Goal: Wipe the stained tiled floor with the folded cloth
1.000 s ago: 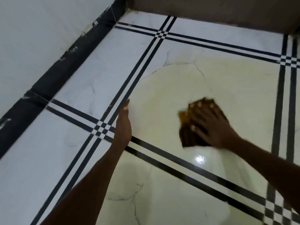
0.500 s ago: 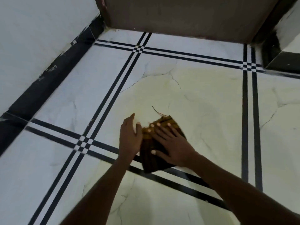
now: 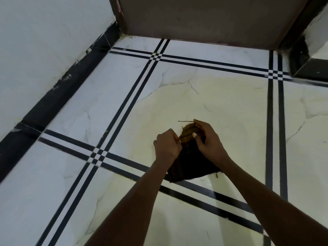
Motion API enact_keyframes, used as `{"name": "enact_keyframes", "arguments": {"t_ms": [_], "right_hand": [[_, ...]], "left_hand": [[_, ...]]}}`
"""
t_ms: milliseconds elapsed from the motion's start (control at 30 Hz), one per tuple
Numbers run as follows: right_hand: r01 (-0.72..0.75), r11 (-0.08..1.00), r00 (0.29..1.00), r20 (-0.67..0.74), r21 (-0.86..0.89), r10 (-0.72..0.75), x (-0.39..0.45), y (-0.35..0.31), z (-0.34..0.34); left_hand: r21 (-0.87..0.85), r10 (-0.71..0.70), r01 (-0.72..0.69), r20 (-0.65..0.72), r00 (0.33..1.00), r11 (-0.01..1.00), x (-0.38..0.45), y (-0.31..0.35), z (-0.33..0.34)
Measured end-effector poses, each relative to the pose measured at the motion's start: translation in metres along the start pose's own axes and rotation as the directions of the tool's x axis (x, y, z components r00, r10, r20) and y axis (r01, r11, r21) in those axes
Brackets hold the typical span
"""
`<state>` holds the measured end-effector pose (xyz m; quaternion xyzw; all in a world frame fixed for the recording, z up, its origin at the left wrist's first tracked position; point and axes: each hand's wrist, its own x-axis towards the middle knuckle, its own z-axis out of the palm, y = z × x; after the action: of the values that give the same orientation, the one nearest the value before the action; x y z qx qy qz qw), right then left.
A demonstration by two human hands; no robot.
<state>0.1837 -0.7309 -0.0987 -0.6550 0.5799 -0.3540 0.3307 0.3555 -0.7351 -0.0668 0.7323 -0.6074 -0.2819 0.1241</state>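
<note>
A dark brown cloth [image 3: 190, 166] with a mustard, frayed upper edge lies partly on the white marble-look tiled floor [image 3: 221, 110], across a black stripe. A yellowish stained patch covers the tile around it. My left hand [image 3: 167, 145] pinches the cloth's upper left edge with closed fingers. On the upper right edge, my right hand [image 3: 208, 139] grips the same cloth and lifts it slightly. A loose thread sticks out above the cloth.
A white wall with a black skirting [image 3: 58, 89] runs along the left. A brown door [image 3: 204, 18] closes off the far side. A dark skirting corner [image 3: 308, 68] juts in at the upper right.
My right hand slid the cloth left to my left hand, then both hands closed on its upper edge and raised it. The view tilted toward the door.
</note>
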Motion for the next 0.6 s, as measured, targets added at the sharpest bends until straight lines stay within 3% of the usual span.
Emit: {"name": "enact_keyframes", "arguments": {"t_ms": [133,333,433,600], "right_hand": [[-0.014,0.999,1.0,-0.015,0.052,0.015,0.0,0.007,-0.011],[-0.325,0.91,0.936,-0.053,0.257,0.349,0.007,-0.011,-0.025],[-0.486,0.757,0.859,0.078,0.436,0.507,0.015,-0.016,-0.032],[-0.661,0.49,0.745,0.421,0.569,0.517,0.017,-0.029,-0.041]], "left_hand": [[-0.237,0.055,-0.046,0.03,0.998,0.97,-0.001,0.005,-0.007],[-0.537,0.11,-0.037,0.104,0.988,0.843,-0.009,0.037,-0.033],[-0.636,0.161,-0.052,0.114,0.98,0.77,-0.009,0.056,-0.049],[-0.67,0.22,-0.092,0.109,0.969,0.737,0.0,0.08,-0.086]]}}
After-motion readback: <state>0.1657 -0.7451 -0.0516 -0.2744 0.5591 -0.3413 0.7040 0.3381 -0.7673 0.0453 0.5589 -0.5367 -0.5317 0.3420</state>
